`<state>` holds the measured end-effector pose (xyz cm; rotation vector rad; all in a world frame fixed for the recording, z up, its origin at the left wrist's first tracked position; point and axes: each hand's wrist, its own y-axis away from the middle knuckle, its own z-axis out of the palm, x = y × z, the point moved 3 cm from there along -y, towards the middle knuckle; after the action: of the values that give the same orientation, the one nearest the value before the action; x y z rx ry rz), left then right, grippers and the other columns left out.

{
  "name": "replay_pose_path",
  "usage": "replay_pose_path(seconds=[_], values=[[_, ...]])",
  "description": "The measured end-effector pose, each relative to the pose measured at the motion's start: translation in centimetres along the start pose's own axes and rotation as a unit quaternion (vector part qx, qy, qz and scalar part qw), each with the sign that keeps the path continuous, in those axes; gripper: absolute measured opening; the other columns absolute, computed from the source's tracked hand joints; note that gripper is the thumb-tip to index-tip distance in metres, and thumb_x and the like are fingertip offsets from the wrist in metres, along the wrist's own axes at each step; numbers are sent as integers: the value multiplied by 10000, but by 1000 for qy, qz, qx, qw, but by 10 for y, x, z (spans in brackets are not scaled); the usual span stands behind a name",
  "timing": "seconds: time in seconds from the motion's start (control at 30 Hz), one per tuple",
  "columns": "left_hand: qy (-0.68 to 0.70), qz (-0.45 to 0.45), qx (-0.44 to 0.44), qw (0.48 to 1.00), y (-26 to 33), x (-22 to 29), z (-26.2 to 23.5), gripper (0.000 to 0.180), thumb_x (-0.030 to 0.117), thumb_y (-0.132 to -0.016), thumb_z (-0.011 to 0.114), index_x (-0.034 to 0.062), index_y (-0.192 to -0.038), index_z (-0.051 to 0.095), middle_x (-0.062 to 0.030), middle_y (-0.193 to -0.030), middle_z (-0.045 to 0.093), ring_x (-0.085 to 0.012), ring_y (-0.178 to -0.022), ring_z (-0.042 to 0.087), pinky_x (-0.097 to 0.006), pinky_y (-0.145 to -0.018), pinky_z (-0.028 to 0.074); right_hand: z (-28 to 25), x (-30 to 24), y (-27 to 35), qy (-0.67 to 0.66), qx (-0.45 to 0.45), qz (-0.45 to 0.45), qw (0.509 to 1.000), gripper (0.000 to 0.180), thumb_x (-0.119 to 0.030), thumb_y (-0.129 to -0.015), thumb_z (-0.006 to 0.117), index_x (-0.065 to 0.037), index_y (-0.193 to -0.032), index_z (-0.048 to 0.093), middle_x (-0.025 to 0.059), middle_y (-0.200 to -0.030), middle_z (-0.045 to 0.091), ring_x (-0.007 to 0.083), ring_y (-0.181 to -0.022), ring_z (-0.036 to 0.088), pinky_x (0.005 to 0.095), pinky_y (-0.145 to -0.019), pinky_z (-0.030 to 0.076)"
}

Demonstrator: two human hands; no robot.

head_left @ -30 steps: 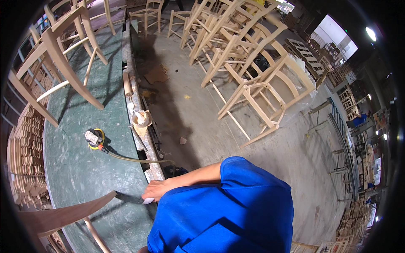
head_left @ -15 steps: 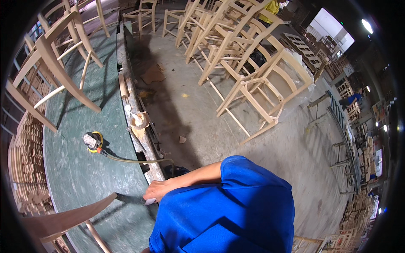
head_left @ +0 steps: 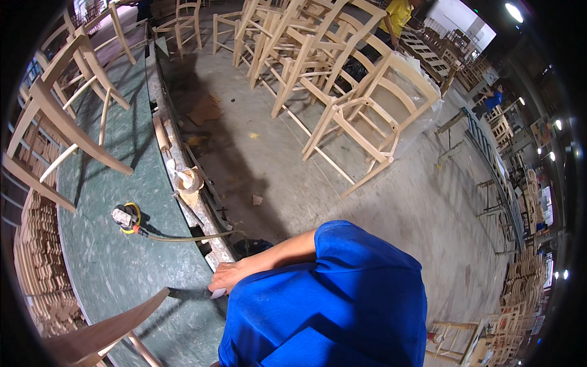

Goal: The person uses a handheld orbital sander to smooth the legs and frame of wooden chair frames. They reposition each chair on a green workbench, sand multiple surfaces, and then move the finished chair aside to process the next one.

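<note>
My left hand (head_left: 227, 276) reaches out of a blue short sleeve (head_left: 342, 257) and rests at the near edge of a green worktable (head_left: 110, 275), fingers curled. A small pale piece (head_left: 217, 294) shows just under the fingertips; whether the hand holds it is unclear. A yellow and black hand sander (head_left: 126, 216) lies on the table to the left of the hand, its hose (head_left: 183, 237) running toward the table edge. My right hand is hidden behind my blue shirt.
An unfinished wooden chair (head_left: 101, 333) lies on the table at the lower left, with others (head_left: 61, 122) standing farther along. Stacked bare chairs (head_left: 330, 85) fill the concrete floor. Wooden parts (head_left: 36, 269) are piled at left. A person in yellow (head_left: 397, 15) stands at the back.
The view has shifted slightly. My left hand stays at the table edge and the sander has not moved.
</note>
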<state>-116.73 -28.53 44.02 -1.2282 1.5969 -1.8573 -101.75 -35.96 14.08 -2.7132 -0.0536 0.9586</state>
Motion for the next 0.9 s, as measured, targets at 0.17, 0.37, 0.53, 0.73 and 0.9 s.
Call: replay_pose_path(seconds=[0.17, 0.37, 0.53, 0.73, 0.9], values=[[16, -1, -11, 1000, -2, -2, 9, 673, 147, -843, 607, 33, -1416, 274, -200, -916, 592, -234, -615, 599, -460, -794, 502, 2, 3, 1, -7, -15, 18, 1000, 223, -154, -712, 646, -26, -835, 511, 181, -689, 573, 414, -711, 593, 513, -623, 429], [18, -4, -17, 1000, -2, -3, 13, 670, 134, -847, 597, 21, -1421, 270, -188, -892, 597, -221, -622, 591, -436, -773, 503, -1, 1, 5, 19, -21, 48, 998, 209, -160, -726, 634, -12, -806, 511, 195, -691, 573, 424, -721, 590, 513, -617, 434], [7, -11, -22, 1000, -1, -6, 17, 668, 124, -851, 588, 12, -1426, 267, -178, -872, 601, -211, -629, 585, -417, -756, 504, -10, -2, 13, 17, 4, 42, 999, 199, -157, -733, 625, 0, -780, 511, 208, -691, 572, 431, -731, 589, 516, -632, 439], [-42, -17, -15, 999, -4, -9, 14, 666, 111, -856, 578, 0, -1432, 264, -166, -847, 605, -198, -636, 577, -394, -736, 504, -7, 3, 12, 14, 6, 60, 998, 193, -152, -740, 615, 9, -774, 515, 212, -695, 572, 428, -742, 594, 515, -644, 442], [-174, -60, 50, 982, -12, -8, 12, 664, 100, -860, 570, -10, -1437, 261, -156, -827, 609, -188, -643, 571, -374, -719, 505, 0, 9, 15, 10, 29, 27, 999, 225, -141, -742, 627, -46, -931, 550, 179, -842, 613, 386, -815, 615, 504, -655, 460]])
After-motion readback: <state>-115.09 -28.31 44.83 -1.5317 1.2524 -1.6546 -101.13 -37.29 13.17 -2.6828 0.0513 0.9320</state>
